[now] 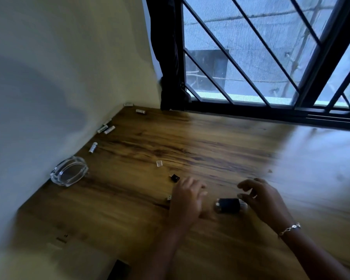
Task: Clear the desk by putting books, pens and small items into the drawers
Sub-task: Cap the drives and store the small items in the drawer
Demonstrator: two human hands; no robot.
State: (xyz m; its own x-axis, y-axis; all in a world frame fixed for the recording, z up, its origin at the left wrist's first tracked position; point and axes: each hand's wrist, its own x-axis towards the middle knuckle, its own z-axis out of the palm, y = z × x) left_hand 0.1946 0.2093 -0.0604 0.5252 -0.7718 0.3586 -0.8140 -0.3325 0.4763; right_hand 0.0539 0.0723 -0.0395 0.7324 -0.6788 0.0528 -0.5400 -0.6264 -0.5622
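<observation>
right hand (265,201), in the head view, hovers with fingers loosely curled over the three o'clock end of a dark cylinder (228,205); blur hides whether it has hold of it. the cylinder lies on the desk (210,142), long axis nine to three, at nine o'clock of that hand, the nearer one. left hand (187,199), fingers relaxed and holding nothing, lies at the cylinder's nine o'clock, just apart.

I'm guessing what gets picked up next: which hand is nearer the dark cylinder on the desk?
Right. The right hand is at the right end of the dark cylinder, thumb nearly on it; the left hand lies apart, to its left.
</observation>
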